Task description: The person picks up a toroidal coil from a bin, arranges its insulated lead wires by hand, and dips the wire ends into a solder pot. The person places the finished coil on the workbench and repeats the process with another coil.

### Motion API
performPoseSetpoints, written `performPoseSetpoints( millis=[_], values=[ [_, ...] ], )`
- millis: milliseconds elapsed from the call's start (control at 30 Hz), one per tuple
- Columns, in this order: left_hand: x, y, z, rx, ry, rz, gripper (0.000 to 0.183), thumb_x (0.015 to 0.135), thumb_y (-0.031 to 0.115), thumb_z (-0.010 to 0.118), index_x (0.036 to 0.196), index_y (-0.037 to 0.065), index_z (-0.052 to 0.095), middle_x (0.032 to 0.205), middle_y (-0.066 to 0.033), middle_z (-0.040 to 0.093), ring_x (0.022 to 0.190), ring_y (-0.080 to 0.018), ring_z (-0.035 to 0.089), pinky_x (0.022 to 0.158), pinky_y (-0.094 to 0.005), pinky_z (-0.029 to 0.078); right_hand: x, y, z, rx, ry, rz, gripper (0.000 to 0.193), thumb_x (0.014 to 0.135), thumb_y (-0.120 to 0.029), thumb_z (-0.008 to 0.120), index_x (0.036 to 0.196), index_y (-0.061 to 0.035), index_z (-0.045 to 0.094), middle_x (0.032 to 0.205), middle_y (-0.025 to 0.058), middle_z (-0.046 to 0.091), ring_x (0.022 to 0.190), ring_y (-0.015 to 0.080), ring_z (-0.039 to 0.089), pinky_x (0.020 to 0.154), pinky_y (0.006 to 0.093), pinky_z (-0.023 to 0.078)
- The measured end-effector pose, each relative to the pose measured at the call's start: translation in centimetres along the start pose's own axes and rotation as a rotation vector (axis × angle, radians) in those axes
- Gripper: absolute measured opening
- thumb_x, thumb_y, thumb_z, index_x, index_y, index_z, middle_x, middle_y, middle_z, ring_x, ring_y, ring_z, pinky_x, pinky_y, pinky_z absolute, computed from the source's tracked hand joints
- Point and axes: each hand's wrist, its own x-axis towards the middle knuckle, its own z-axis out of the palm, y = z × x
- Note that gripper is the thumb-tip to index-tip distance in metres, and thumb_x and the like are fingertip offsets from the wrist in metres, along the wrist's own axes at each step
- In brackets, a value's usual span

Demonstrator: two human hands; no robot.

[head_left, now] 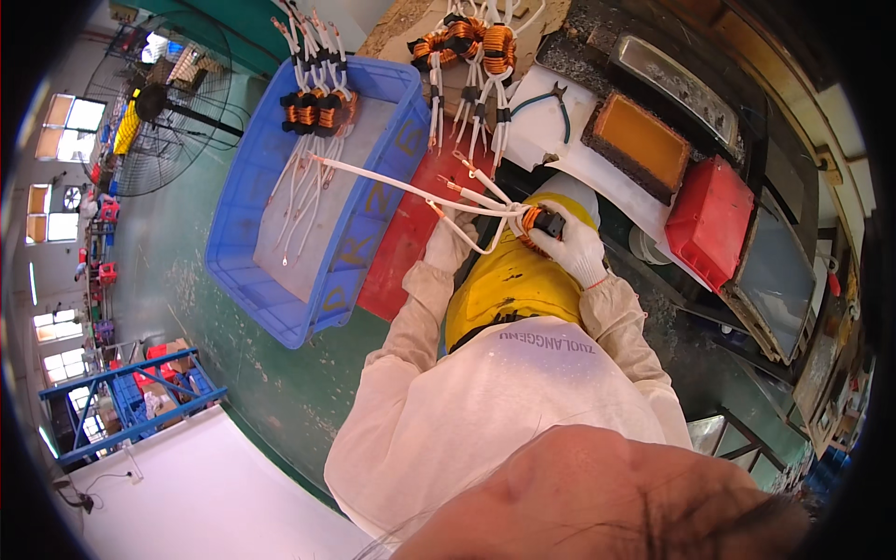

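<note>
Coil [530, 220] held, lead [374, 175] perhaps crossing bin edge [358, 241]

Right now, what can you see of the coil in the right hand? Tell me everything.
The coil has shiny orange, copper-like windings and a black part. Several white-sheathed leads fan out leftward, ending in bare, copper-coloured tips. The gloved right hand grips it by the black part, above the yellow garment. Whether the left hand touches the leads is unclear.
</note>
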Motion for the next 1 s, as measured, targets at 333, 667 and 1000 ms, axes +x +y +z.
performPoseSetpoints(
  millis=[333, 667, 1000],
  values=[
    [3.9, -0.2, 3.3, -0.015, -0.190, 0.003, 0.050, 0.094, 0.054, 0.056, 0.102, 0.005, 0.061, 0.087, -0.0095, 0.067, 0.073, -0.0167, 0.068, 0.065, -0.0258, 0.060, -0.5, 0.3, 0.6, 0.013, 0.055, -0.069, 0.057, 0.078, -0.047, 0.070, 0.128, -0.0209, 0.059, 0.104, 0.0165, 0.070, 0.094, 0.0347, 0.068, 0.080, 0.0391, 0.054],
    [1.3, 0.3, -2.0, -0.063, 0.026, -0.078, 0.050, 0.100, 0.053, 0.045, 0.104, 0.006, 0.060, 0.083, -0.0056, 0.062, 0.064, -0.0140, 0.058, 0.057, -0.0231, 0.049, 0.1, 0.2, 0.3, 0.022, 0.031, -0.045, 0.057, 0.078, -0.048, 0.069, 0.126, -0.0184, 0.060, 0.104, 0.0173, 0.070, 0.093, 0.0349, 0.068, 0.079, 0.0390, 0.053],
    [-3.5, 3.7, 0.4, 0.187, 0.070, 0.046, 0.052, 0.099, 0.054, 0.048, 0.112, 0.005, 0.059, 0.089, -0.0077, 0.063, 0.063, -0.0085, 0.054, 0.056, -0.0215, 0.045, 0.4, 1.1, 0.5, 0.031, 0.032, -0.034, 0.059, 0.078, -0.050, 0.069, 0.127, -0.0175, 0.060, 0.103, 0.0180, 0.070, 0.091, 0.0348, 0.069, 0.079, 0.0388, 0.054]
  ],
)
